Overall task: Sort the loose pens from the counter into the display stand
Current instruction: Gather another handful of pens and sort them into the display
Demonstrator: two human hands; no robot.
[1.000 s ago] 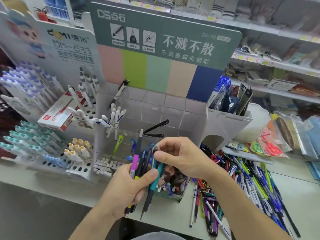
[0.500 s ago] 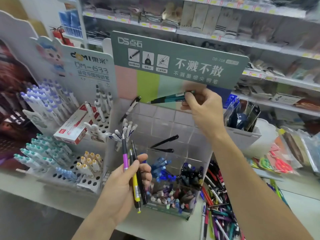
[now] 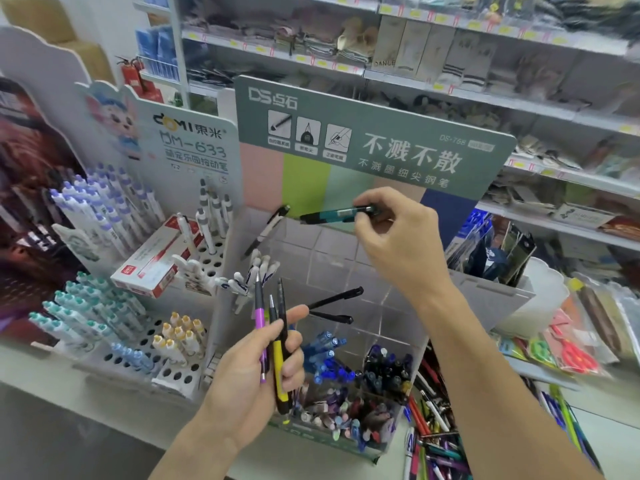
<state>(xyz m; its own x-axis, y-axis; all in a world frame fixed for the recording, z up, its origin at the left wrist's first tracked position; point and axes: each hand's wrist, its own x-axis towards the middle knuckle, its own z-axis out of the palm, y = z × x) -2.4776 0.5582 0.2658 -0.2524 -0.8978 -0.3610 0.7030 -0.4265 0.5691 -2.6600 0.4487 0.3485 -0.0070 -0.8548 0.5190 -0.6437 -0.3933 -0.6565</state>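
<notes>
My right hand (image 3: pixel 391 233) pinches a teal and black pen (image 3: pixel 332 215) and holds it level over the top back row of the clear compartmented display stand (image 3: pixel 346 258). My left hand (image 3: pixel 256 368) grips a small bunch of pens (image 3: pixel 273 341), purple, yellow and black, upright in front of the stand. The lower compartments hold blue pens (image 3: pixel 325 355) and dark pens (image 3: pixel 388 372). A black and white pen (image 3: pixel 268 228) leans in the top left cell. Loose pens (image 3: pixel 433 441) lie heaped on the counter at the right.
A white peg rack (image 3: pixel 145 344) with teal, purple and yellow-capped pens stands at the left, with a red and white box (image 3: pixel 156 265) on it. Packaged scissors (image 3: pixel 568 351) lie at the right. Store shelves (image 3: pixel 415 77) run behind the green sign (image 3: pixel 374 143).
My right hand took the teal pen out of the bunch in my left hand and lifted it up to the stand's top row. The view tilted upward.
</notes>
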